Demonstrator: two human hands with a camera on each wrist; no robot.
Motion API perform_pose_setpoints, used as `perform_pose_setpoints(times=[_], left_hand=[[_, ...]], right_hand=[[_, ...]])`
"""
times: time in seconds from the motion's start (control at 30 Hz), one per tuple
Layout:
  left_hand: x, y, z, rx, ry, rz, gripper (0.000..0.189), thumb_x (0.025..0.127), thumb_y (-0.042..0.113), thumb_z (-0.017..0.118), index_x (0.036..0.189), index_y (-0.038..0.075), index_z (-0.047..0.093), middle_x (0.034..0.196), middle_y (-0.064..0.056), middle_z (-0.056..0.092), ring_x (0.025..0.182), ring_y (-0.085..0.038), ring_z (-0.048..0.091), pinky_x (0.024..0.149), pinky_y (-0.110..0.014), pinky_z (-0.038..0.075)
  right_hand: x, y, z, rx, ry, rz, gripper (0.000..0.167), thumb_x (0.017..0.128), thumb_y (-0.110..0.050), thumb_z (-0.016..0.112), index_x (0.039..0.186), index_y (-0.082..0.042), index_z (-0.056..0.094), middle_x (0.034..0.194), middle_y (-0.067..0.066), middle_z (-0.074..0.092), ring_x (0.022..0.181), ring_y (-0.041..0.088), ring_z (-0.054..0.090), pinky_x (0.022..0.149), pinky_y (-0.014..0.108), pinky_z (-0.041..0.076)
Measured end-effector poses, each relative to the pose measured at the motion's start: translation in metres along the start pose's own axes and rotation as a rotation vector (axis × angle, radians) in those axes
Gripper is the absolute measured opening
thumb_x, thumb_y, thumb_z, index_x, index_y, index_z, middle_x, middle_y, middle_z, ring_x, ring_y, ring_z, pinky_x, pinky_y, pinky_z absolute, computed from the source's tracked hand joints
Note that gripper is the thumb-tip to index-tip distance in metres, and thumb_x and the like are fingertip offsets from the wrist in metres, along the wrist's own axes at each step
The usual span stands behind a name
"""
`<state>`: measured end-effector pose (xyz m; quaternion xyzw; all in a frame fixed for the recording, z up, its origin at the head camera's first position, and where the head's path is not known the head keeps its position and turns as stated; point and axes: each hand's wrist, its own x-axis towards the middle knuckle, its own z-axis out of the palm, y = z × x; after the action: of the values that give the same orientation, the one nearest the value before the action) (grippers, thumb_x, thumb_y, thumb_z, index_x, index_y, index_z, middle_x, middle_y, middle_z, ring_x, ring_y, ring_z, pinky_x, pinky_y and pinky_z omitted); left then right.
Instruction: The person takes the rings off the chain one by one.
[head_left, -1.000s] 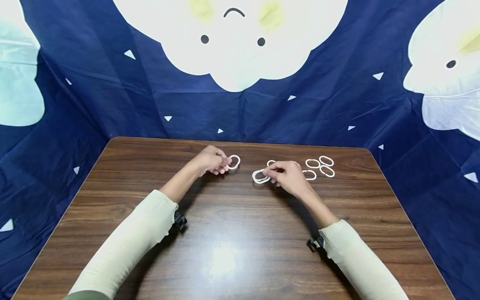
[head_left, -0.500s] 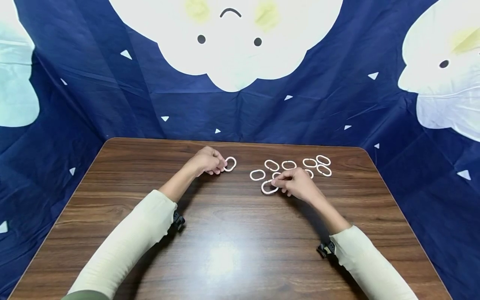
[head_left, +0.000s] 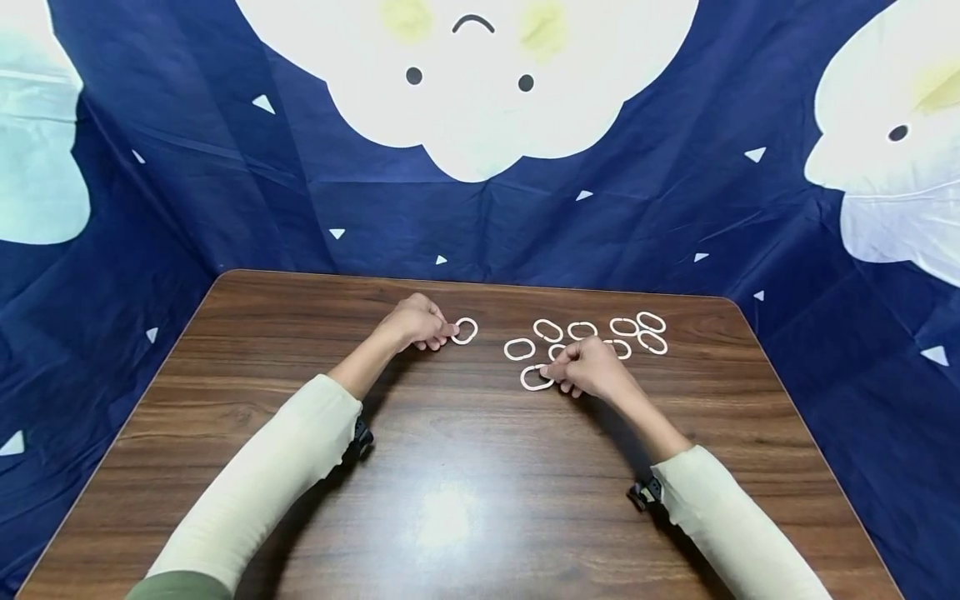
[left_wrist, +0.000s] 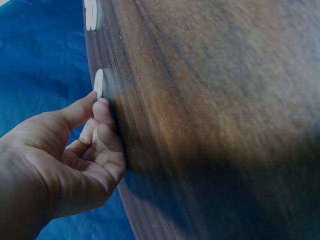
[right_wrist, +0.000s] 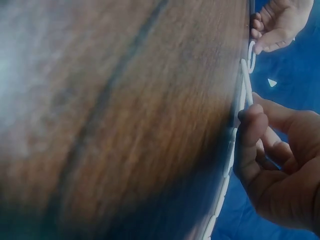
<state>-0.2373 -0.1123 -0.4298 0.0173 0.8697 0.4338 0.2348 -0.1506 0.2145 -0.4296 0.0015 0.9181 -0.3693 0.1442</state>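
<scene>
My left hand [head_left: 420,323] pinches a white oval link [head_left: 476,331] between thumb and index finger, near the table's far edge. In the left wrist view that link [left_wrist: 99,82] stands out edge-on beyond the fingertips. Further right, my right hand [head_left: 594,367] pinches a second white oval link [head_left: 523,381] by its right end, and the left end sticks out. Seen from the right wrist, this link [right_wrist: 247,80] tilts up from the fingertips. Just beyond it lies a loose link [head_left: 507,349], and another [head_left: 553,352] is partly hidden by the right hand.
More white links lie flat along the far side: one [head_left: 537,327], one [head_left: 582,324], and a touching cluster [head_left: 652,342] at the right. Beneath is a brown wood-grain table [head_left: 360,517]. A blue cloth [head_left: 525,242] with white clouds rises behind its far edge.
My right hand has moved right and nearer with its link, away from the loose link it was over, which now lies alone. The left hand stays nearly in place, holding its link.
</scene>
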Motion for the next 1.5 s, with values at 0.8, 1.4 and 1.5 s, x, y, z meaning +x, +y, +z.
perform_pose_setpoints(times=[0.8,1.4,1.5], left_hand=[[0.0,0.002,-0.002,-0.071,-0.091,-0.04,0.023,0.107,0.02,0.08,0.095,0.003,0.073,0.068,0.005,0.067,0.06,-0.005,0.066,0.062,-0.023,0.052],[0.002,-0.004,-0.001,-0.093,-0.09,-0.032,0.021,0.107,0.018,0.08,0.093,0.005,0.071,0.07,0.003,0.068,0.062,-0.006,0.066,0.063,-0.023,0.052],[0.002,-0.004,0.0,-0.096,-0.089,-0.026,0.021,0.107,0.018,0.08,0.094,0.005,0.071,0.071,0.003,0.067,0.062,-0.007,0.065,0.062,-0.023,0.052]], right_hand=[[0.014,-0.013,0.005,-0.045,-0.032,0.185,0.04,0.097,-0.036,0.093,0.072,-0.012,0.071,0.068,0.001,0.077,0.054,0.011,0.075,0.051,0.026,0.058],[0.015,-0.017,0.006,-0.018,-0.028,0.202,0.036,0.095,-0.031,0.095,0.077,-0.01,0.073,0.068,0.003,0.078,0.053,0.011,0.075,0.048,0.024,0.054],[0.014,-0.016,0.005,-0.01,-0.026,0.194,0.036,0.095,-0.031,0.095,0.076,-0.01,0.073,0.068,0.003,0.078,0.052,0.011,0.075,0.047,0.024,0.053]])
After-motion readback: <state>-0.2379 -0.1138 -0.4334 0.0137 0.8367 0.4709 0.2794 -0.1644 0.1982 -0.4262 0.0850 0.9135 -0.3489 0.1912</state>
